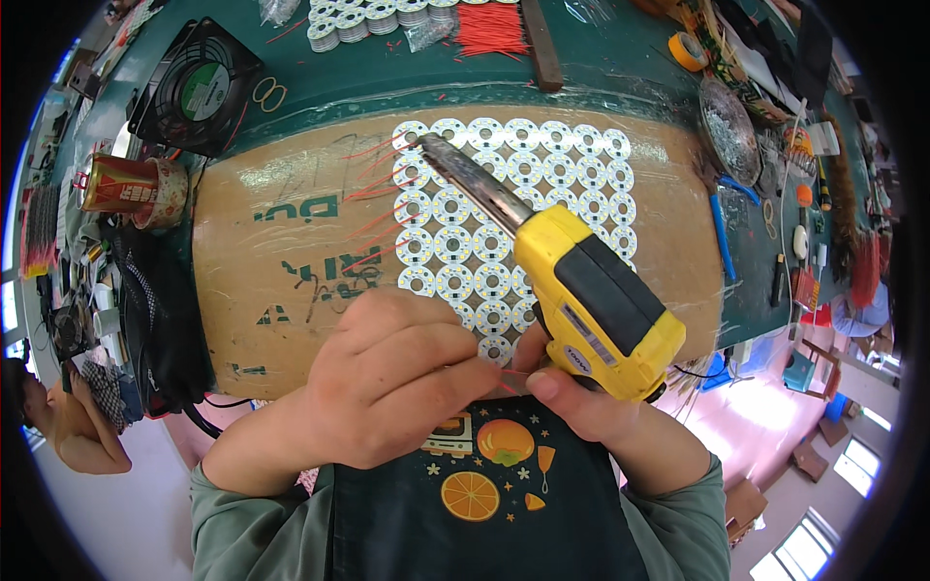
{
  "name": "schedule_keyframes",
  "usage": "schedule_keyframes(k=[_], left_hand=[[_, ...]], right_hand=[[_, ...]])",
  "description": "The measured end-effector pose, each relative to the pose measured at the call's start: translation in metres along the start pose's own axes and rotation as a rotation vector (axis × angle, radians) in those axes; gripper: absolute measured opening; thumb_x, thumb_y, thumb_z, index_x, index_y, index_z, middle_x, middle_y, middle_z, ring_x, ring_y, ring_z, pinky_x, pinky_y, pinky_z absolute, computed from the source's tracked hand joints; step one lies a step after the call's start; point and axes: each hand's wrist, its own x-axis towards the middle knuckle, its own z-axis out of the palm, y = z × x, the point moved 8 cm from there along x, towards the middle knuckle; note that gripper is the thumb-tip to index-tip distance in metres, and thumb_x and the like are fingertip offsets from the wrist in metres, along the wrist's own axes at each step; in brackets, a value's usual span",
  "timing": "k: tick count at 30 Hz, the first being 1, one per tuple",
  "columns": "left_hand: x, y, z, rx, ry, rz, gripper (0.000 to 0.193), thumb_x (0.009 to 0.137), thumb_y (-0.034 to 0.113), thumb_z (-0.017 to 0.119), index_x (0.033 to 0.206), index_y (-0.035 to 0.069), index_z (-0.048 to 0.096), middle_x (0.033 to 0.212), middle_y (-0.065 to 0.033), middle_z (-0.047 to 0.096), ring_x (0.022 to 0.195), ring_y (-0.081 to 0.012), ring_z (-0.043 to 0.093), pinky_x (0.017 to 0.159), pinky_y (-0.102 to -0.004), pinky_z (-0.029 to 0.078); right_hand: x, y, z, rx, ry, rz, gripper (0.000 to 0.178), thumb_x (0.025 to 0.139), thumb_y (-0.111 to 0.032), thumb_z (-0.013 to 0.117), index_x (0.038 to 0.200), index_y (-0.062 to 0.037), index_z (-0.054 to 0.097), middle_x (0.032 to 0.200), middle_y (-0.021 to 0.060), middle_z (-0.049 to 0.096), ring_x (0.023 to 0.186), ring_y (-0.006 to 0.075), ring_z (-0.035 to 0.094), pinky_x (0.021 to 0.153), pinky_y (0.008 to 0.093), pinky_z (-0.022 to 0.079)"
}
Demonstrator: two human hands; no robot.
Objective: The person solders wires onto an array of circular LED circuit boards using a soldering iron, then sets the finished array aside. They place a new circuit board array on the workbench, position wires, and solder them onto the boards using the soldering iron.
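Note:
My right hand (591, 407) is wrapped round a yellow and black soldering gun (605, 290). Its long metal barrel (475, 182) points up and left over rows of round white LED boards (454, 282). Closed in a pinch, my left hand (397, 373) meets the right one just in front of the nearest boards. A thin red wire (510, 386) runs between the left fingertips and the right thumb. Several red wires (373, 227) stick out leftward from the left column of boards. The gun hides some boards on the right, and its lower grip is covered by my hand.
The boards lie on a brown cardboard sheet (262, 320) on a green table. At the back are stacked boards (354, 21) and a bundle of red wires (489, 29). A black fan (199, 87) and a red can (116, 184) stand left; a metal bowl (728, 131) and blue-handled tool (722, 237) are right.

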Motion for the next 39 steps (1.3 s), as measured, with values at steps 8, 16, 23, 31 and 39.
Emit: schedule_keyframes(k=[8,16,23,31,39], left_hand=[[0.005,0.002,0.005,-0.137,0.037,-0.083,0.025,0.071,0.007,0.073,0.096,0.004,0.07,0.099,-0.0083,0.065,0.092,-0.0257,0.063,0.079,-0.037,0.049],[-0.047,-0.041,0.057,-1.297,0.33,-0.95,0.01,0.092,0.008,0.069,0.099,0.003,0.064,0.106,-0.0113,0.063,0.105,-0.0241,0.059,0.095,-0.0406,0.046],[-0.024,-0.03,0.064,-1.524,0.388,-0.921,0.008,0.092,0.006,0.068,0.099,0.004,0.065,0.107,-0.0114,0.063,0.108,-0.0231,0.059,0.098,-0.0392,0.046],[-0.02,-0.029,0.061,-1.445,0.274,-0.732,0.011,0.097,-0.002,0.061,0.107,0.0,0.063,0.115,-0.0092,0.061,0.105,-0.016,0.061,0.088,-0.0312,0.053],[-0.014,-0.056,-0.016,-0.204,0.213,-0.471,0.017,0.079,-0.001,0.075,0.094,0.005,0.069,0.089,-0.0068,0.067,0.086,-0.0248,0.064,0.075,-0.0339,0.049]], right_hand=[[-0.006,0.005,-0.004,0.015,0.043,0.069,0.016,0.091,-0.002,0.063,0.107,-0.0017,0.064,0.084,0.0026,0.064,0.073,0.0128,0.061,0.065,0.0263,0.049],[-0.005,-0.004,-0.012,0.189,0.197,-0.11,0.061,0.092,-0.008,0.061,0.146,-0.0021,0.034,0.077,0.0105,0.06,0.068,0.0191,0.059,0.066,0.0344,0.051],[-0.007,0.005,0.003,-0.077,0.027,-0.02,0.061,0.093,-0.003,0.058,0.148,-0.0027,0.033,0.084,0.0108,0.062,0.072,0.0157,0.06,0.067,0.0285,0.05],[-0.001,-0.011,0.01,-0.024,0.155,-0.197,0.022,0.093,-0.002,0.061,0.115,-0.0029,0.058,0.096,0.0052,0.062,0.084,0.0153,0.06,0.07,0.0305,0.049],[-0.026,0.019,-0.015,-0.107,0.064,0.148,0.014,0.086,-0.008,0.071,0.097,-0.0049,0.063,0.084,0.0052,0.065,0.074,0.0177,0.064,0.063,0.0306,0.05]])
